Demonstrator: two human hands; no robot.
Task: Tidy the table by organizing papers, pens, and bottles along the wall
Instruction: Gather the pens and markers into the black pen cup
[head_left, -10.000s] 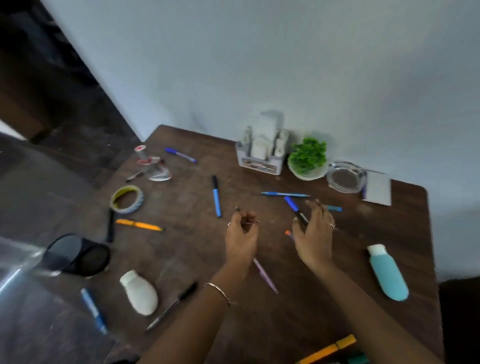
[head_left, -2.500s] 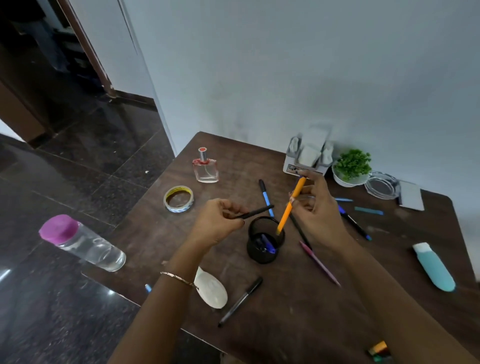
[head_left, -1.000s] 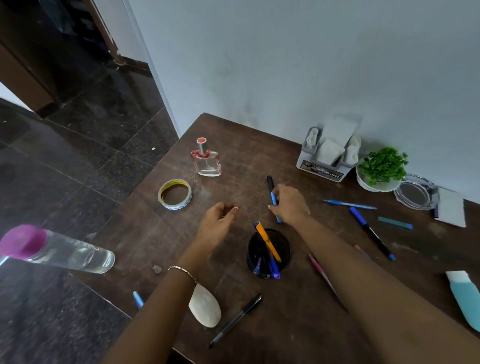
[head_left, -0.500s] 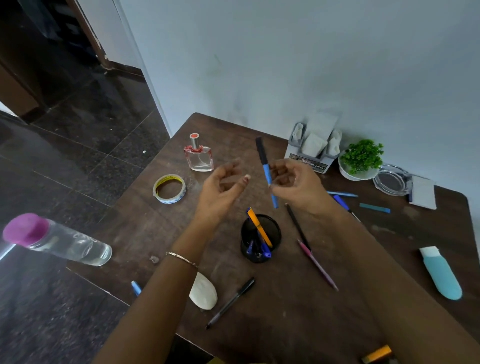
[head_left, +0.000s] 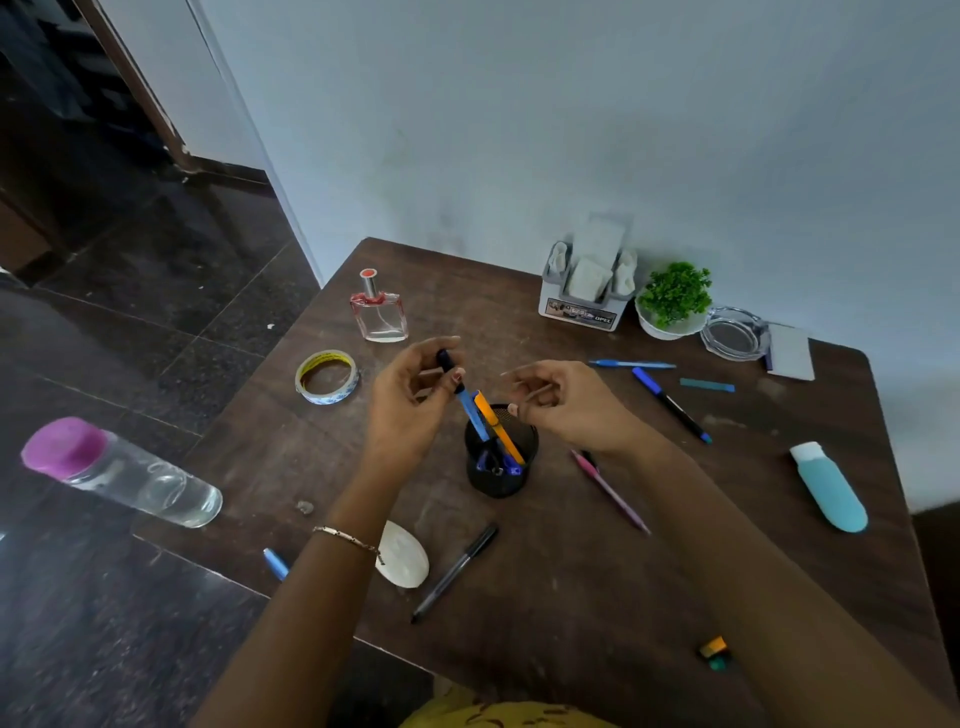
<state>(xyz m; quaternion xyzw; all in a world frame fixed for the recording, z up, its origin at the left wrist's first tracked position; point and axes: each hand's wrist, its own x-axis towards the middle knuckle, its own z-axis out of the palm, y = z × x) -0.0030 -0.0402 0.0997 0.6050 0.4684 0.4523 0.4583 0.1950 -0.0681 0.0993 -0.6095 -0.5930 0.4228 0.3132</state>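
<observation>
My left hand (head_left: 410, 402) pinches a blue pen with a black cap (head_left: 465, 397), its lower end inside the black mesh pen cup (head_left: 501, 470) at the table's middle. An orange pen (head_left: 496, 428) and other pens stand in the cup. My right hand (head_left: 563, 405) hovers just right of the cup with loosely curled fingers, holding nothing. Loose pens lie around: a pink one (head_left: 610, 491), a black marker (head_left: 454, 571), a blue-black marker (head_left: 670, 405), a thin blue pen (head_left: 631, 364). A teal bottle (head_left: 828, 486) and a white bottle (head_left: 402, 558) lie flat.
A perfume bottle (head_left: 379, 317), a tape roll (head_left: 326, 376), a tissue holder (head_left: 589, 283), a small plant (head_left: 672, 301), a glass ashtray (head_left: 732, 332) and a white pad (head_left: 789, 351) are on the brown table (head_left: 571, 597). A clear bottle with a purple cap (head_left: 122, 475) overhangs the left edge.
The blue pen passed from my right hand to my left, which lowered its tip into the cup. My right hand let go and drew back to the right.
</observation>
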